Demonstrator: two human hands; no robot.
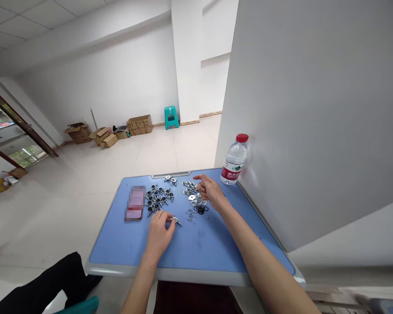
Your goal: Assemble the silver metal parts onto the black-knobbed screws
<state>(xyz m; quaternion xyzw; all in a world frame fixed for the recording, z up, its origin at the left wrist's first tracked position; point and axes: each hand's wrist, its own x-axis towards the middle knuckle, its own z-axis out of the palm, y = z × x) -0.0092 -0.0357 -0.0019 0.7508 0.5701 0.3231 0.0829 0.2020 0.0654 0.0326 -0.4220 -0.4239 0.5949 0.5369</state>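
Observation:
My left hand [161, 229] is closed in a pinch around a small silver metal fitting [175, 220] with a threaded stem, low over the blue tabletop [203, 246]. My right hand [210, 191] hovers at the right edge of a group of loose metal parts; its index finger points out to the left, apart from the more curled fingers, and nothing shows in it. Below it lie flat silver plates [192, 198] and black rings [201, 209]. Small nut-like pieces [190, 214] are scattered between my hands. Several metal fittings with black discs [157, 198] lie beyond my left hand.
A phone [135, 203] lies left of the fittings. A red-capped water bottle [235, 160] stands at the back right corner, against the grey partition [314, 109]. Two silver pieces [170, 179] are near the far edge. Cardboard boxes [139, 125] and a teal stool [171, 117] line the wall.

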